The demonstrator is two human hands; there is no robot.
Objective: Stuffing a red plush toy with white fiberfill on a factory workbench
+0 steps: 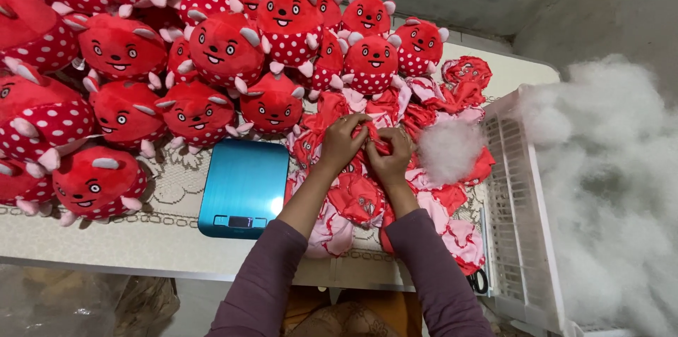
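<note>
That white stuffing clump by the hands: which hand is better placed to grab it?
Probably the right hand: the stuffing clump lies just beside it, while the left hand sits farther off, across the red toy skin both hands grip.

The stuffed toys (212, 47) are soft, matt red plush with white-dotted cloth and pale pink felt-like ears. The empty toy skin (371, 141) pinched between the left hand (340, 141) and right hand (390, 157) is the same limp fabric. The scale (244, 185) has a glossy, smooth blue top. The stuffing (448, 148) is fluffy white fibre. The crate (519, 238) is white plastic. The tablecloth (169, 189) looks lacy.
</note>
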